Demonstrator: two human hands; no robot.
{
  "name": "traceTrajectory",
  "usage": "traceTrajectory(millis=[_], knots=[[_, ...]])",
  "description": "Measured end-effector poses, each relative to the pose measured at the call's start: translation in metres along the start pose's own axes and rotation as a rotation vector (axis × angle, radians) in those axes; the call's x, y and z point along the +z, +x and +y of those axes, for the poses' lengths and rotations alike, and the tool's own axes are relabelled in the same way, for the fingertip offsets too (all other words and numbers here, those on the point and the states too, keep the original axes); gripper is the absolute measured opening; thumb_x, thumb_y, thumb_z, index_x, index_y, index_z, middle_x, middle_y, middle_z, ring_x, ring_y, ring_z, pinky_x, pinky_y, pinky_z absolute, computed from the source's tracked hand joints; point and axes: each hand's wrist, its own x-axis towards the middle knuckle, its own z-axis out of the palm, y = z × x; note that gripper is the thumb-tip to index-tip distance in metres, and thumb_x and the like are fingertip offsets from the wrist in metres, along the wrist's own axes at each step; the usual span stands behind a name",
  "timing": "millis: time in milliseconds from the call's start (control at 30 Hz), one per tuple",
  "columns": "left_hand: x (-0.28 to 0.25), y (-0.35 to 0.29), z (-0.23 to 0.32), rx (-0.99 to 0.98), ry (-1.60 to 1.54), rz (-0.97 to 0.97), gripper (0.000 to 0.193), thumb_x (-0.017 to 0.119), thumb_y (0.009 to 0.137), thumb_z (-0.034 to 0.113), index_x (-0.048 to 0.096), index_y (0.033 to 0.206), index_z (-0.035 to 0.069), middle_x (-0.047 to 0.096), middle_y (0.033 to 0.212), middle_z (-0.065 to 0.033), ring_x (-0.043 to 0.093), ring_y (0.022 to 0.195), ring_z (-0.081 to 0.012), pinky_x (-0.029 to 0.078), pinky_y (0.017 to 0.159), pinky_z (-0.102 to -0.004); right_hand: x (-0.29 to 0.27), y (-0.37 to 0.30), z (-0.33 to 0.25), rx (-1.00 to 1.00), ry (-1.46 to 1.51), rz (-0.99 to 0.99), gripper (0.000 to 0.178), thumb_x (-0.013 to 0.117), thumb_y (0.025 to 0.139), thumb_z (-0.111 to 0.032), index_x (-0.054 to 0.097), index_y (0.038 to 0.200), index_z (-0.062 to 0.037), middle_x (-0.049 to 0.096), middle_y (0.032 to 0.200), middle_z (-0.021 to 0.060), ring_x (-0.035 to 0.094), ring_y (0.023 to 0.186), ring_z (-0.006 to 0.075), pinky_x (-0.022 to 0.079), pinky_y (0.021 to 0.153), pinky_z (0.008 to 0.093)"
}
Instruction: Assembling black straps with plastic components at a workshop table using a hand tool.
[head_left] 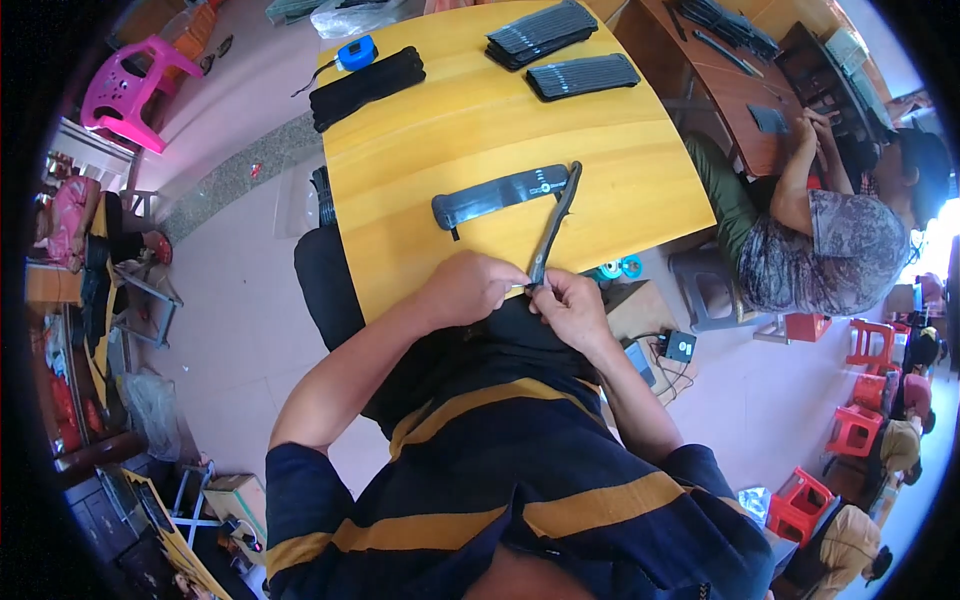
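Note:
A flat, glossy black band (490,203) with a small pale mark lies across the yellow table (430,130) in front of me. From its right end a narrow black strap (553,225) bends back toward me and over the near edge. My right hand (575,312) pinches the strap's near end between thumb and fingers. Just left of it, my left hand (475,290) is closed in a pinch against the same end. A small pale tip shows at its fingertips, too little to identify. Both hands are above my lap at the table's edge.
Stacked black bands (540,35) and a second pile (582,78) sit at the table's far side. A black bundle (368,88) and a blue rounded object (356,53) lie far left. A seated person (825,245) is at right; a pink chair (140,90) stands left.

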Motion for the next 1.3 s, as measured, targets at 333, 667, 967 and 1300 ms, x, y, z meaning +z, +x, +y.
traceTrajectory(millis=[333, 667, 967, 1300], knots=[[0.018, -0.012, 0.018, 0.043, 0.234, 0.094, 0.039, 0.059, 0.095, 0.008, 0.062, 0.133, 0.013, 0.069, 0.077, -0.0176, 0.070, 0.073, -0.0380, 0.054, 0.065, -0.0485, -0.001, 0.005, 0.002, 0.112, 0.241, -0.055, 0.015, 0.063, 0.100, -0.012, 0.072, 0.095, -0.0012, 0.070, 0.073, 0.0019, 0.061, 0.061, 0.0058, 0.048, 0.054, 0.0224], [0.031, -0.012, 0.023, 0.210, 0.268, 0.344, 0.038, 0.058, 0.089, 0.004, 0.073, 0.124, 0.009, 0.070, 0.087, -0.0125, 0.069, 0.074, -0.0328, 0.056, 0.064, -0.0425, -0.001, 0.000, 0.002, 0.160, 0.510, -0.044, 0.013, 0.062, 0.100, -0.012, 0.071, 0.098, -0.0032, 0.067, 0.074, 0.0011, 0.056, 0.057, 0.0061, 0.045, 0.053, 0.0200], [0.029, -0.008, 0.026, 0.253, 0.169, 0.393, 0.028, 0.060, 0.090, 0.007, 0.074, 0.114, 0.004, 0.070, 0.087, -0.0111, 0.070, 0.078, -0.0322, 0.057, 0.067, -0.0411, 0.008, -0.006, 0.008, 0.011, 0.716, -0.072, 0.030, 0.052, 0.111, -0.032, 0.065, 0.109, -0.0055, 0.061, 0.079, -0.0015, 0.059, 0.071, 0.0081, 0.048, 0.064, 0.0231], [0.028, -0.004, 0.021, 0.237, -0.022, 0.384, 0.028, 0.061, 0.090, -0.004, 0.073, 0.114, -0.001, 0.072, 0.089, -0.0185, 0.073, 0.080, -0.0341, 0.058, 0.071, -0.0397, 0.006, -0.003, 0.006, -0.144, 0.476, 0.031, 0.025, 0.057, 0.108, -0.020, 0.066, 0.092, -0.0037, 0.060, 0.070, -0.0021, 0.054, 0.061, 0.0054, 0.044, 0.057, 0.0228]])
